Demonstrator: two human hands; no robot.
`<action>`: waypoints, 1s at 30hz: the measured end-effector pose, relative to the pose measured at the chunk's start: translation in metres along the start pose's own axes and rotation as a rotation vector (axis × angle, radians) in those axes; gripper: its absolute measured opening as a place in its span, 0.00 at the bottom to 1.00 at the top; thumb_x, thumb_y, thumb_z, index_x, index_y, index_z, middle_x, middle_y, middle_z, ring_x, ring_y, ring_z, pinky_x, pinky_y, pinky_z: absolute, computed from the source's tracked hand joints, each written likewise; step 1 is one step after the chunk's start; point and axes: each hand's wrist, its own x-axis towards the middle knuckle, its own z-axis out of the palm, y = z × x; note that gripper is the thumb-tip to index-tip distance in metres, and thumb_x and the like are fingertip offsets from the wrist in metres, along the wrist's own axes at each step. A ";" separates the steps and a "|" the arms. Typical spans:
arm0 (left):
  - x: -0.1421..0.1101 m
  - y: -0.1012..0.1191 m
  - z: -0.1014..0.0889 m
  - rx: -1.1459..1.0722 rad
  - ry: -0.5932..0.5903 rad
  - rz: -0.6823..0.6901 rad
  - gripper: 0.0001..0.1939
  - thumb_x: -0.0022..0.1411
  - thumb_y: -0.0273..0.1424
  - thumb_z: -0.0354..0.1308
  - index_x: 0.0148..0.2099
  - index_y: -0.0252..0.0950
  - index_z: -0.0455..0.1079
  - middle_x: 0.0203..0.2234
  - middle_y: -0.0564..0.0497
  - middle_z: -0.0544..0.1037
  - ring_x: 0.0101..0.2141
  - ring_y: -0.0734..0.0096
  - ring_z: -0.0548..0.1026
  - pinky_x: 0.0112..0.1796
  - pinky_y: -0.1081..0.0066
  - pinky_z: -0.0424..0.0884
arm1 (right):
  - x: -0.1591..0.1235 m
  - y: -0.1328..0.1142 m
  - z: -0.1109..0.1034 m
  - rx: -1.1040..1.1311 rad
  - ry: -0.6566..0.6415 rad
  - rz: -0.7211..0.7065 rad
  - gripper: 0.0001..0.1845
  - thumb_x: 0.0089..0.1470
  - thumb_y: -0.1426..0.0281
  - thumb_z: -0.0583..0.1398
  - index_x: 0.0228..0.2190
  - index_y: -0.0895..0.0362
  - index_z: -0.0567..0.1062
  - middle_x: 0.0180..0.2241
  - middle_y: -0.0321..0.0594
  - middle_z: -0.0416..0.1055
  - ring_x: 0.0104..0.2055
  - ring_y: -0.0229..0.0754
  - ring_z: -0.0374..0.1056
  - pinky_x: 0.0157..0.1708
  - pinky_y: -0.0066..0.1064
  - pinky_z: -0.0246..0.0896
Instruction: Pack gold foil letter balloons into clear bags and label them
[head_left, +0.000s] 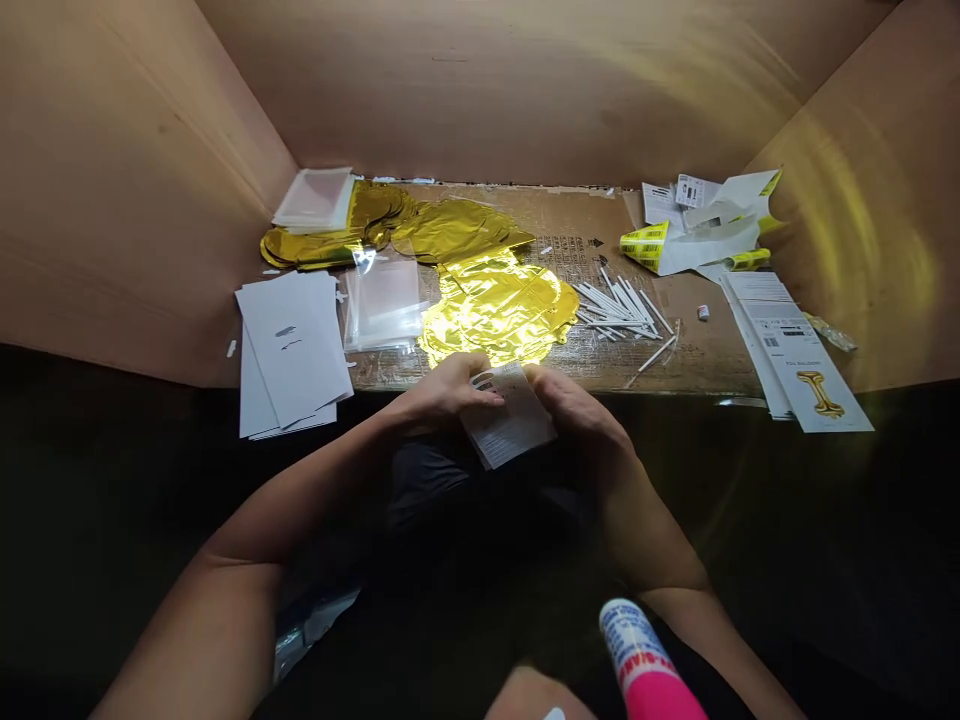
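Both my hands hold a small printed white card or packet (511, 425) at the table's front edge, tilted toward me. My left hand (457, 385) pinches its upper left corner, with the thumb across the front. At its right side, my right hand (574, 405) is closed around the edge; some of those fingers are hidden behind it. Just beyond lies a flattened gold foil balloon (499, 305), bright under the light. A loose pile of thin white sticks (619, 308) rests right of the foil.
Clear plastic sleeves (382, 305) and white cards (289, 345) lie at left, with more gold foil (450, 230) behind. Printed balloon cards (799, 350) overhang the right front edge near crumpled label backing (716, 235). Cardboard walls (487, 90) enclose the table. A pink-and-white tube (645, 660) is below.
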 end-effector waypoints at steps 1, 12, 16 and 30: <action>0.002 0.001 0.002 0.027 -0.004 0.018 0.21 0.49 0.43 0.80 0.33 0.37 0.75 0.25 0.54 0.75 0.24 0.70 0.73 0.23 0.73 0.66 | 0.000 0.003 -0.002 -0.038 0.011 -0.024 0.25 0.60 0.45 0.68 0.36 0.56 0.80 0.34 0.38 0.75 0.35 0.42 0.67 0.36 0.31 0.64; 0.026 0.003 0.016 0.000 0.158 0.049 0.20 0.58 0.47 0.76 0.35 0.35 0.80 0.26 0.49 0.79 0.25 0.69 0.74 0.26 0.72 0.68 | 0.000 0.046 0.003 -0.014 0.362 -0.151 0.22 0.63 0.48 0.65 0.38 0.55 0.79 0.34 0.39 0.74 0.36 0.44 0.68 0.37 0.32 0.65; 0.037 -0.016 0.045 -0.269 0.230 0.055 0.28 0.54 0.46 0.80 0.50 0.35 0.80 0.39 0.43 0.86 0.37 0.57 0.84 0.40 0.62 0.82 | 0.002 0.051 -0.015 -0.068 0.582 -0.158 0.29 0.65 0.40 0.60 0.37 0.54 0.78 0.33 0.41 0.75 0.34 0.45 0.69 0.35 0.33 0.65; 0.037 -0.024 0.053 -0.518 0.526 -0.050 0.24 0.50 0.39 0.74 0.48 0.40 0.76 0.41 0.46 0.87 0.43 0.51 0.87 0.44 0.56 0.85 | -0.069 0.040 -0.130 -0.709 1.040 0.410 0.09 0.58 0.67 0.63 0.26 0.55 0.77 0.26 0.45 0.75 0.31 0.48 0.72 0.34 0.35 0.61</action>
